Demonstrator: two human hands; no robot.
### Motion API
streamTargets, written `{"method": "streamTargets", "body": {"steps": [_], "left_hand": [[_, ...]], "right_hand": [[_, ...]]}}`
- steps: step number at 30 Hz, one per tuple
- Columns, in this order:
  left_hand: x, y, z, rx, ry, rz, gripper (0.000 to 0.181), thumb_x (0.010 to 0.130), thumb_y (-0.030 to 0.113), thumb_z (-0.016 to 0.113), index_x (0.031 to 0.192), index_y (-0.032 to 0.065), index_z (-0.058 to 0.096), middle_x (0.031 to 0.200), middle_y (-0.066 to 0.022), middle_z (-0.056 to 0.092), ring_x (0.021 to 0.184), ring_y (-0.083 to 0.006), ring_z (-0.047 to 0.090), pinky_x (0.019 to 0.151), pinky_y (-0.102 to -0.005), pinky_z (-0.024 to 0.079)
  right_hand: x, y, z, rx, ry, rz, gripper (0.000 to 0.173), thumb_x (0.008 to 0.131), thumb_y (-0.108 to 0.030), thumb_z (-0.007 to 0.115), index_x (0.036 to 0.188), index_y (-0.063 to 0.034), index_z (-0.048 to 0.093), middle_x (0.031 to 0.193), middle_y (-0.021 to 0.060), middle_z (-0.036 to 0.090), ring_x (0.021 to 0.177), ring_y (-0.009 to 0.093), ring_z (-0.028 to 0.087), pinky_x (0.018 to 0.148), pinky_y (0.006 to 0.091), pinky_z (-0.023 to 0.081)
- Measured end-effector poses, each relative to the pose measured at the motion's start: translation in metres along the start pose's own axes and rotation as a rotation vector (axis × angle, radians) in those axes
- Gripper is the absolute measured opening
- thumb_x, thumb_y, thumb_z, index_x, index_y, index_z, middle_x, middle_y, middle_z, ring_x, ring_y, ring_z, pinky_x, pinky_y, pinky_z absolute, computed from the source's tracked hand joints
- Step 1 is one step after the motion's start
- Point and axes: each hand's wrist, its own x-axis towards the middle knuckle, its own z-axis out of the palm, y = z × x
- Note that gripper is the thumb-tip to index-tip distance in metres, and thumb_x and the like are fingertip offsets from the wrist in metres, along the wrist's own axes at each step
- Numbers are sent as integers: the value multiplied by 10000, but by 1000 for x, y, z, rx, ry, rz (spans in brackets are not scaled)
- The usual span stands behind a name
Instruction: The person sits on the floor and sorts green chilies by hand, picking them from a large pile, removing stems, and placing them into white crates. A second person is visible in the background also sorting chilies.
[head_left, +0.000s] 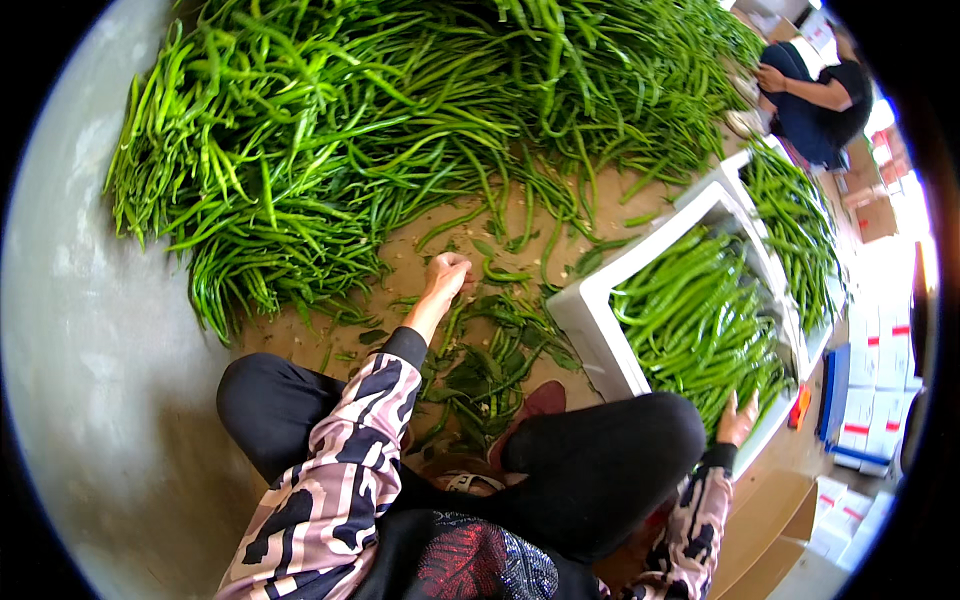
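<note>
My left hand hangs over the brown floor covering with its fingers curled. Whether anything small is inside them is hidden. Just below it lies a litter of green leaves and loose peppers. My right hand rests at the near right corner of a white foam box, thumb and fingers apart against the long green chili peppers inside. Those peppers fill the box and lie mostly side by side. Beyond my left hand rises a large heap of long green peppers.
A second foam box of peppers adjoins the first. Another person sits beside the heap at upper right. White cartons are stacked at right, near an orange-handled object. An open cardboard box stands at lower right.
</note>
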Motion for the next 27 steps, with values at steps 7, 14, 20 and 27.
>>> {"method": "streamTargets", "body": {"steps": [7,14,20,27], "left_hand": [[74,55,-13,800,424,848,364,721,127,723,1039,2,597,1007,-164,615,976,-319,594,845,-408,485],[163,63,-38,1470,294,1096,590,755,-4,610,1320,-50,448,1176,-176,537,1112,-327,519,968,-418,434],[197,75,-4,1714,378,1009,452,771,80,632,1202,-27,547,964,-122,618,969,-243,549,894,-345,395],[194,59,-20,1780,302,968,263,830,120,580,1073,20,574,896,-96,665,932,-241,585,847,-383,434]], "right_hand": [[16,-236,-159,820,-221,-126,484,954,-138,533,1385,55,428,1374,199,502,1268,256,488,1091,354,344],[-52,-404,-157,734,-621,-689,473,752,-61,724,1191,35,579,1143,192,615,1016,268,616,884,355,498],[-53,-430,-154,665,-823,-522,361,784,-19,654,1134,47,593,1069,148,609,913,212,636,844,314,502],[-45,-433,-149,651,-839,-604,276,794,-4,663,1063,31,613,887,128,642,805,220,650,757,306,508]]}}
